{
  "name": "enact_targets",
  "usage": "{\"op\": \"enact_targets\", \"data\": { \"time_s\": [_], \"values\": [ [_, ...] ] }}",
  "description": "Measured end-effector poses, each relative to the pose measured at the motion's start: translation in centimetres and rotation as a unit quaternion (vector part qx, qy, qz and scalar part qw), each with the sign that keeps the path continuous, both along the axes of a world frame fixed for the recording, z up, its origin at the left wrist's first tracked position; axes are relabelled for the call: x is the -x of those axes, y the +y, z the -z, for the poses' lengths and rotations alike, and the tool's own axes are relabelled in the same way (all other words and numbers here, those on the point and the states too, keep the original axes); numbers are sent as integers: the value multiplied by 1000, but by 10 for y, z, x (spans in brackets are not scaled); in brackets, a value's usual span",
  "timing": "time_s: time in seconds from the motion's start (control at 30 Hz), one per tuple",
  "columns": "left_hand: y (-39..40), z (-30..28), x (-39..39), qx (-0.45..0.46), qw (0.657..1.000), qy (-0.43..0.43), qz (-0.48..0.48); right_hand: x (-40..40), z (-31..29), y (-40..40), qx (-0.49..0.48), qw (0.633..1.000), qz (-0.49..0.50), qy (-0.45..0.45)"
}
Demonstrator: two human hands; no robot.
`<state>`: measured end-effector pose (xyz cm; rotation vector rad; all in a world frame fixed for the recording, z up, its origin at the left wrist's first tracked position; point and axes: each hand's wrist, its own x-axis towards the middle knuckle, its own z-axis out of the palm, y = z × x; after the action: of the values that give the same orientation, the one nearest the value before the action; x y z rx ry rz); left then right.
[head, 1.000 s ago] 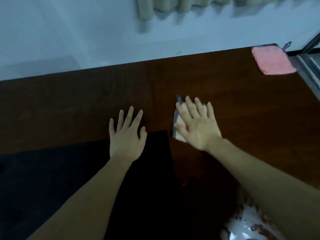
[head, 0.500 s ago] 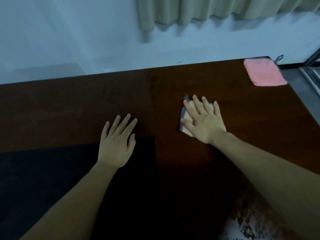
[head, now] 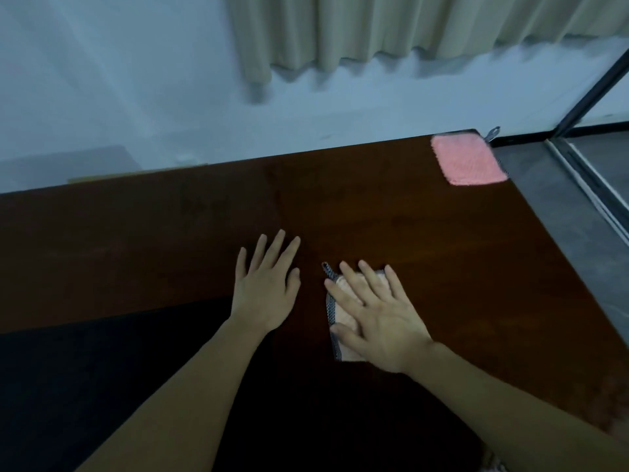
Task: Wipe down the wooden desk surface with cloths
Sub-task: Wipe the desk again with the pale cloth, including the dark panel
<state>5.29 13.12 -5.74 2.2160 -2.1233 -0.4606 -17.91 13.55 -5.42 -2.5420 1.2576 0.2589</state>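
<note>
The dark wooden desk [head: 408, 226] fills the middle of the head view. My right hand [head: 377, 318] lies flat with straight fingers on a small pale cloth [head: 342, 320] with a grey woven edge and a loop at its far corner; the hand hides most of it. My left hand [head: 267, 287] rests flat on the bare wood just left of the cloth, fingers spread, holding nothing. A second, pink cloth [head: 466, 160] lies at the desk's far right corner, away from both hands.
A black mat [head: 102, 369] covers the desk's near left part, under my left forearm. The desk's right edge drops to a grey floor [head: 561, 212] with a dark-framed glass door. A white wall and a beige curtain [head: 374, 28] stand behind the desk.
My right hand has drawn the pale cloth back toward me across the wood. My left hand stays flat beside it. The view has tilted up, showing more wall and curtain.
</note>
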Motion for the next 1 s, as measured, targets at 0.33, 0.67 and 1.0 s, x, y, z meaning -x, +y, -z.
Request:
{"op": "enact_targets", "data": {
  "time_s": [0.33,0.67,1.0],
  "values": [
    [6,15,5,49,999,9,3,-27,16,-140,61,990,124,28],
    [6,9,9,33,999,1,-1,30,1,-2,11,1000,1,24],
    [1,12,6,25,1000,-7,6,14,13,-120,59,983,168,40]
  ]
}}
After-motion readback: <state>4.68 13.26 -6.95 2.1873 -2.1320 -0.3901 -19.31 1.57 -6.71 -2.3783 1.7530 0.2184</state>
